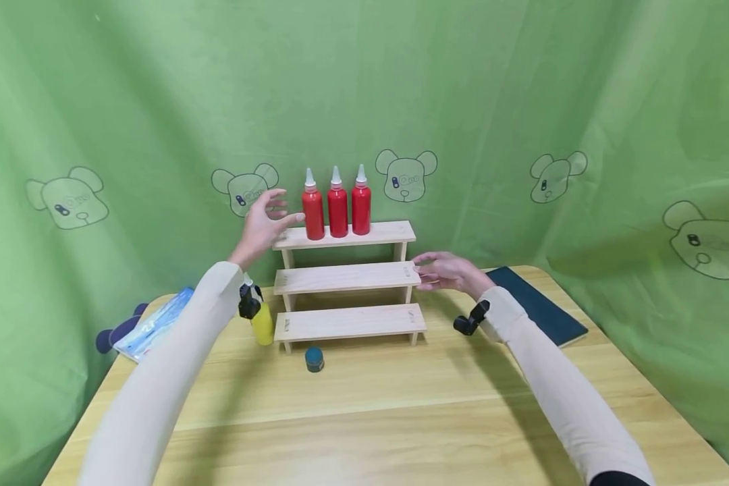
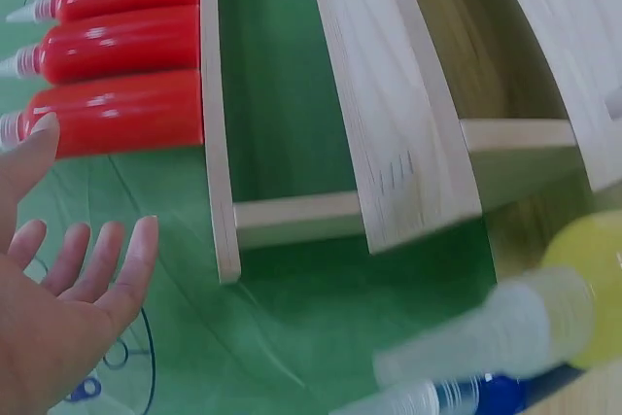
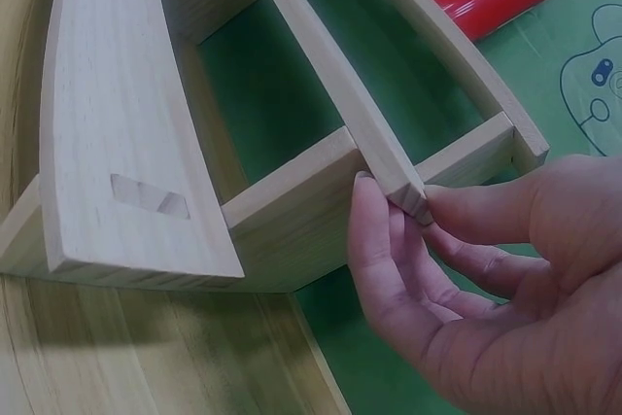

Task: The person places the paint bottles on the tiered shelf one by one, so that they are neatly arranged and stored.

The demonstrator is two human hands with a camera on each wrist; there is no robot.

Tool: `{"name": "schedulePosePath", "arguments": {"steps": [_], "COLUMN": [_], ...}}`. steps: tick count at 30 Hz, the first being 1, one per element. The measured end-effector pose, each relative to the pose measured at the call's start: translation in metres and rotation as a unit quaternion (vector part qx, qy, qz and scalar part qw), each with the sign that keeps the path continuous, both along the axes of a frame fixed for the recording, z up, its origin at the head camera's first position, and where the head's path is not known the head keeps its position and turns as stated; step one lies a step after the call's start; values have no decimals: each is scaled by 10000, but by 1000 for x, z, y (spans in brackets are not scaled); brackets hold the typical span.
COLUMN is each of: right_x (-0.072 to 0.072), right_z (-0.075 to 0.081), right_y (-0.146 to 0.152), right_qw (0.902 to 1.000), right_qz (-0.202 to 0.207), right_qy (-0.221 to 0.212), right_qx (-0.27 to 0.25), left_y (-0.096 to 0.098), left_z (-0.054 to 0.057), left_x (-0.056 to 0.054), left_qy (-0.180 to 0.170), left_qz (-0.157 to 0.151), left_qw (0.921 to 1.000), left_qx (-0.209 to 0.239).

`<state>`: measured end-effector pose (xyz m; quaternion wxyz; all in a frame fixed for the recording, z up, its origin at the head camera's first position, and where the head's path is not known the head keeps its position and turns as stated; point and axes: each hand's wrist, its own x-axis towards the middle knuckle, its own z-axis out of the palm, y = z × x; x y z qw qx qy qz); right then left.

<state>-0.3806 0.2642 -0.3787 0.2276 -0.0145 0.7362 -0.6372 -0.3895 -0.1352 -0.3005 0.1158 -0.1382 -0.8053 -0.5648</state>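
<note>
Three red squeeze bottles with pale pointed caps stand in a row on the top board of a three-step wooden shelf (image 1: 347, 327). My left hand (image 1: 264, 223) is beside the leftmost bottle (image 1: 313, 214), fingers spread and slightly bent. In the left wrist view its thumb (image 2: 39, 148) overlaps that bottle near the cap; I cannot tell whether it touches. At the shelf's right end, my right hand (image 1: 449, 273) holds the middle board. The right wrist view shows thumb and fingers (image 3: 374, 250) pinching that board's corner (image 3: 413, 203).
A yellow bottle (image 1: 262, 325) stands left of the shelf, with a blue bottle (image 2: 501, 393) close by. In front sits a small dark-blue jar (image 1: 314, 359). A blue-and-white package (image 1: 154, 327) lies at the left edge, a dark flat board (image 1: 537, 307) at the right. Green curtain hangs behind.
</note>
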Motion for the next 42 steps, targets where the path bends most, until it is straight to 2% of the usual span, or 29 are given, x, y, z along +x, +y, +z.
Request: {"name": "schedulePosePath", "arguments": {"steps": [4,13,19,25,32,38,42], "right_x": [-2,0,1,-3,-5,-3,-5], "right_z": [-1,-2,-4,-11,-8,-2,-3], "right_y": [-1,-4,-1,-4,-7,-3,-2], "right_qw": [10000,9999,9994,9992,9978,9986,9996], "right_qz": [39,60,160,110,307,257,169], "right_qy": [14,104,293,368,573,436,233], "right_qx": [-16,55,-96,-104,121,140,44], "left_y": [-12,-32,-50,-67,-80,-79,-81], "left_z": [-2,-10,-19,-31,-52,-78,-92], "left_x": [3,13,22,32,49,61,68], "left_qy": [60,707,649,637,752,736,673], "left_qz": [25,331,294,354,442,411,390], "left_qw": [10000,9969,9974,9968,9960,9964,9967], "left_qx": [25,58,80,315,195,-100,-211]}}
